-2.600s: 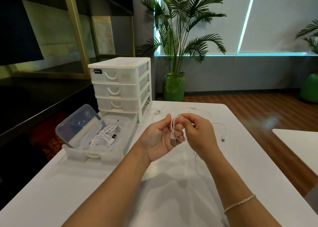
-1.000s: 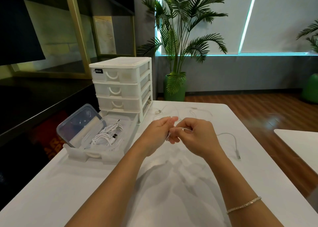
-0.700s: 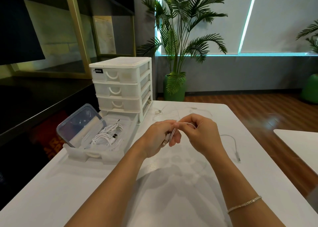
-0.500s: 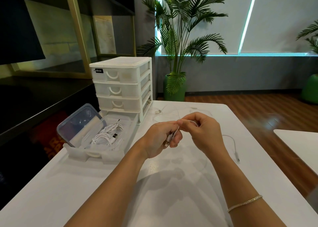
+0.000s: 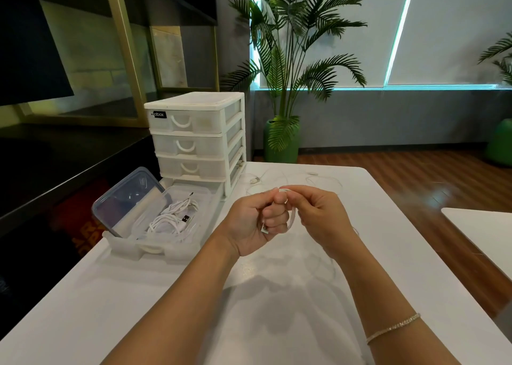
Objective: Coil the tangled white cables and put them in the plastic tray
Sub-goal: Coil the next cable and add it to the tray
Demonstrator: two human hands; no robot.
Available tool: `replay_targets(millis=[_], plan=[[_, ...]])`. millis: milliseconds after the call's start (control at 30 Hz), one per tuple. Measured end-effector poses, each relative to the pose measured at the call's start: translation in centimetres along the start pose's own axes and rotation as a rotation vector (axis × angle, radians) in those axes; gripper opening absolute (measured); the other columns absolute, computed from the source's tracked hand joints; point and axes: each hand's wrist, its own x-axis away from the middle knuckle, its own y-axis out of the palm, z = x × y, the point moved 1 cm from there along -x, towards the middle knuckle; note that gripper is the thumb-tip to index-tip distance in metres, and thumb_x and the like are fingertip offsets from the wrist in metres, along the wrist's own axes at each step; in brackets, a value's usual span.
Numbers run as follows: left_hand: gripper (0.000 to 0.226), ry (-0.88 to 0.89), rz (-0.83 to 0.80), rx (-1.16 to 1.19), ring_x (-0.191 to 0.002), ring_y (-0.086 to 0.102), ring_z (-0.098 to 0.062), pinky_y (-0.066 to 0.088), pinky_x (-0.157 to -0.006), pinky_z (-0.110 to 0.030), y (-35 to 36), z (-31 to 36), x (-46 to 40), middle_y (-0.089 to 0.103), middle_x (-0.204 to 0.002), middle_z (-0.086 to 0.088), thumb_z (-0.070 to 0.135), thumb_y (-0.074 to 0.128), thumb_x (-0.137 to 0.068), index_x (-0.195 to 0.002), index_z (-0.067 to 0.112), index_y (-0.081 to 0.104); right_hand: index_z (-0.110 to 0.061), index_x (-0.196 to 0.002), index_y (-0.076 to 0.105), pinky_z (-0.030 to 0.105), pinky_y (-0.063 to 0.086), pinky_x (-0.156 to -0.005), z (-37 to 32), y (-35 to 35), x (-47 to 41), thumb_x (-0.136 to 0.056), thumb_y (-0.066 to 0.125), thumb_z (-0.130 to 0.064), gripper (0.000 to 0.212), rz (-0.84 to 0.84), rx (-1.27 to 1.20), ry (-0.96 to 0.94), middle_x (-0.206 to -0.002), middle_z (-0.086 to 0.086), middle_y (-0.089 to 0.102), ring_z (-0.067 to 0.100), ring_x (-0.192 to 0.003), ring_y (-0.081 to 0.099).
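Note:
My left hand is curled into a fist around the plug end of a white cable, whose USB tip pokes out below the fingers. My right hand pinches the same cable and holds a loop of it over the left fingers. The cable's loose tail hangs down behind my right wrist onto the white table. The plastic tray, a pulled-out drawer, sits left of my hands with coiled white cables inside. More tangled white cables lie on the table beyond my hands.
A white three-drawer unit stands behind the tray. A clear plastic lid leans inside the tray's left end. A second white table's corner is at the right. A potted palm stands past the table's far edge.
The cable was pulled out straight between my hands, then looped again; my right hand now brings a loop over the left fist. The tail has drawn in from the table's right side.

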Motion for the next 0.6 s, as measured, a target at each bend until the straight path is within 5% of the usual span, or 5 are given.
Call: replay_targets(millis=[233, 600], plan=[[0.063, -0.019, 0.009, 0.026, -0.05, 0.053, -0.012, 0.051, -0.054, -0.022, 0.79, -0.69, -0.3, 0.055, -0.055, -0.002, 0.026, 0.024, -0.102, -0.053, 0.014, 0.062, -0.013, -0.099, 0.068, 0.02, 0.047, -0.075, 0.16, -0.1, -0.14, -0.095, 0.047, -0.016, 0.022, 0.121, 0.11, 0.034, -0.085, -0.005, 0.064, 0.009, -0.082, 0.058], [0.056, -0.006, 0.014, 0.053, -0.037, 0.033, -0.007, 0.032, -0.038, -0.017, 0.75, -0.3, -0.27, 0.036, -0.041, 0.004, 0.03, 0.025, -0.101, -0.06, 0.011, 0.058, -0.022, -0.084, 0.063, 0.014, 0.043, -0.064, -0.1, 0.23, -0.01, -0.094, 0.049, -0.018, 0.017, 0.161, 0.122, -0.047, -0.067, -0.015, 0.058, 0.004, -0.065, 0.055]])
